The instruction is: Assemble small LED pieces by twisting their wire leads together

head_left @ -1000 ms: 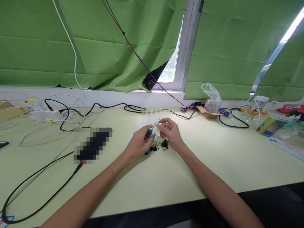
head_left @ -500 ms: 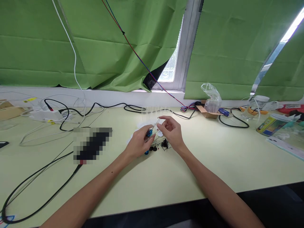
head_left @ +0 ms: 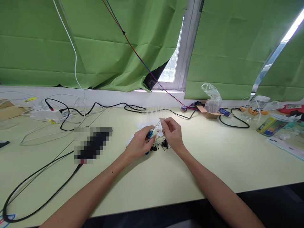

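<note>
My left hand (head_left: 140, 141) is closed around a small blue electronic component (head_left: 149, 134) with long, thin wire leads (head_left: 156, 124) pointing up and to the right. Thumb and fingertip pinched together, my right hand (head_left: 172, 132) grips the far ends of those leads. Below the hands lie several small black round parts (head_left: 155, 148), partly hidden by my left fingers. A blue part (head_left: 147, 152) peeks out under my left hand. Close to my right wrist sits a black component (head_left: 164, 144) among loose thin wires. Clear and white plastic pieces (head_left: 142, 124) lie behind the hands.
A pixelated dark device (head_left: 92, 145) with a black cable lies to the left. Along the back run a white power strip (head_left: 46, 114) and black cords. To the right are a cardboard box (head_left: 209, 113) with a plastic bag, a labelled tub (head_left: 273, 124) and a phone (head_left: 286, 148).
My right fingers have drawn together at the lead tips, and the hand has shifted very slightly. The left hand keeps its hold on the blue component.
</note>
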Demonstrator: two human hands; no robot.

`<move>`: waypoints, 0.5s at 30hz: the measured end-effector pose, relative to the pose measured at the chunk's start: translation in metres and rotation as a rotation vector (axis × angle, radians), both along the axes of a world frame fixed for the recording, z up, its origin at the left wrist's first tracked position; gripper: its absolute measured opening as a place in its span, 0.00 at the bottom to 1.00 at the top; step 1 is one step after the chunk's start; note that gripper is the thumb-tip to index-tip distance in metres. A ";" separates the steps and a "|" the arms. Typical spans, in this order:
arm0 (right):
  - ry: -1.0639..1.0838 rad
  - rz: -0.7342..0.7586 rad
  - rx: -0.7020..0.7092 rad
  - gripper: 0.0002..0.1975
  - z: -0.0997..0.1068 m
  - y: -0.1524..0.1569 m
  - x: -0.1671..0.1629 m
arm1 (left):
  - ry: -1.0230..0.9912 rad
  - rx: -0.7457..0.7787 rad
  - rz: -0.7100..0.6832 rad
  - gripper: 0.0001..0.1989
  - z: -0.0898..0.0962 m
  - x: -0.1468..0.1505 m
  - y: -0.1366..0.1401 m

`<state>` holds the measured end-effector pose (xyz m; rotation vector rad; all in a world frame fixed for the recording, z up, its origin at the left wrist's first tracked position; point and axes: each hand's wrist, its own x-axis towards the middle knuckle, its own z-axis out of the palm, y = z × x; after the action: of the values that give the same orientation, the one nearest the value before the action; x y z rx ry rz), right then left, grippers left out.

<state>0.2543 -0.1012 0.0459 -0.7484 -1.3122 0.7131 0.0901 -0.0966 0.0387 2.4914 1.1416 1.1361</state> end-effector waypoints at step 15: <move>-0.053 -0.039 0.007 0.16 -0.004 -0.001 -0.003 | 0.028 -0.030 0.025 0.17 -0.001 -0.001 -0.001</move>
<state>0.2511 -0.1024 0.0416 -0.7893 -1.3441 0.6611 0.0888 -0.0973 0.0373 2.4853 1.1911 1.0848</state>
